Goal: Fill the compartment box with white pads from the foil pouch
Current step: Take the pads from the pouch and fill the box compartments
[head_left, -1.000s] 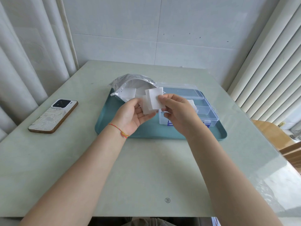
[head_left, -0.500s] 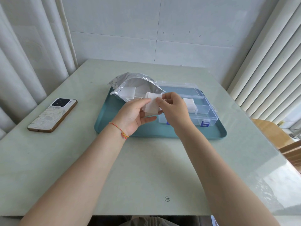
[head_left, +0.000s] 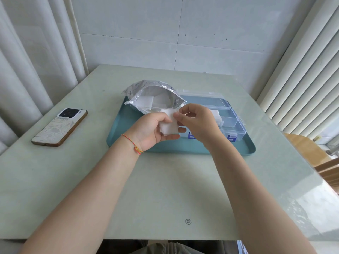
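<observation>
Your left hand (head_left: 148,131) grips a small stack of white pads (head_left: 169,126) above the near edge of the teal tray (head_left: 128,121), fingers curled under the stack and thumb on top, while your right hand (head_left: 197,123) pinches the upper edge of the top pad between thumb and fingertips, seemingly to peel one sheet free. Behind your hands the foil pouch (head_left: 154,90) lies on the tray with its mouth open toward you, more pads visible inside. To the right, the clear compartment box (head_left: 233,121) sits open on the tray, one section holding a few pads, the others apparently bare. A phone (head_left: 59,126) rests on the desk (head_left: 165,189), well apart to the left. The likely trouble: the pads look thin and clingy, so your pinch may lift two at once, or the loose stack may fan out and drop onto the tray if the left grip slackens. A pad set down crooked could straddle a divider rather than lie flat in its section
</observation>
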`<action>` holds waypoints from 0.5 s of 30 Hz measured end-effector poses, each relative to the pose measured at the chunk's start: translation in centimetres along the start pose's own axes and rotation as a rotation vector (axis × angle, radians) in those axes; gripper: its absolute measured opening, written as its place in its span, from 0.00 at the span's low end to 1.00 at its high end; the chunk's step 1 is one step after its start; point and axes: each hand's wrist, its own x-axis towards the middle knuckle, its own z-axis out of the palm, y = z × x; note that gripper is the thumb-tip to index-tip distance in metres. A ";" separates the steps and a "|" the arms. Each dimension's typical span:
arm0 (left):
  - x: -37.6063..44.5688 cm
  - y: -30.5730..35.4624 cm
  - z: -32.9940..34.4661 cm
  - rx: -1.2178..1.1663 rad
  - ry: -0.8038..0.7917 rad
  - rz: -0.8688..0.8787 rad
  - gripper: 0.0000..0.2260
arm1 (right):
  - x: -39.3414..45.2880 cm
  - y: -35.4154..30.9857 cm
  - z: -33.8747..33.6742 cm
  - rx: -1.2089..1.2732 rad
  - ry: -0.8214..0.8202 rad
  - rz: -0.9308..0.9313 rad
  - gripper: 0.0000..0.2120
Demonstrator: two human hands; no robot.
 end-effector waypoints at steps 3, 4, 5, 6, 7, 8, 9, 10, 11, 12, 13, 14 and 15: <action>-0.1 0.1 -0.1 0.030 -0.030 -0.023 0.17 | 0.2 0.3 -0.7 -0.133 -0.024 -0.052 0.05; -0.2 0.1 -0.2 0.040 -0.035 -0.036 0.16 | 0.2 0.3 -0.9 -0.151 -0.035 -0.052 0.06; -0.2 0.0 -0.1 0.056 -0.040 -0.047 0.14 | 0.1 0.2 -1.0 -0.152 -0.052 -0.055 0.07; -0.3 0.0 0.0 0.079 -0.045 -0.055 0.13 | 0.0 0.2 -0.9 -0.145 -0.075 -0.058 0.09; -0.3 0.0 0.1 0.102 -0.051 -0.057 0.12 | -0.1 0.1 -0.8 -0.128 -0.105 -0.057 0.11; -0.3 -0.1 0.2 0.115 -0.058 -0.056 0.12 | -0.3 0.1 -0.7 -0.104 -0.139 -0.049 0.12; -0.3 -0.1 0.2 0.116 -0.059 -0.055 0.14 | -0.4 -0.1 -0.6 -0.070 -0.173 -0.030 0.12; -0.2 -0.1 0.2 0.105 -0.057 -0.056 0.16 | -0.4 -0.2 -0.6 -0.032 -0.205 -0.005 0.12; -0.2 -0.1 0.2 0.090 -0.058 -0.057 0.18 | -0.5 -0.3 -0.6 -0.004 -0.235 0.024 0.12; -0.2 0.0 0.2 0.077 -0.069 -0.054 0.20 | -0.4 -0.3 -0.6 0.005 -0.257 0.056 0.11; -0.2 0.1 0.2 0.071 -0.089 -0.052 0.21 | -0.4 -0.3 -0.7 0.005 -0.272 0.077 0.11; -0.3 0.1 0.2 0.065 -0.108 -0.052 0.22 | -0.4 -0.2 -0.7 -0.003 -0.284 0.080 0.11; -0.4 0.1 0.3 0.052 -0.120 -0.052 0.22 | -0.4 -0.2 -0.7 -0.028 -0.290 0.063 0.10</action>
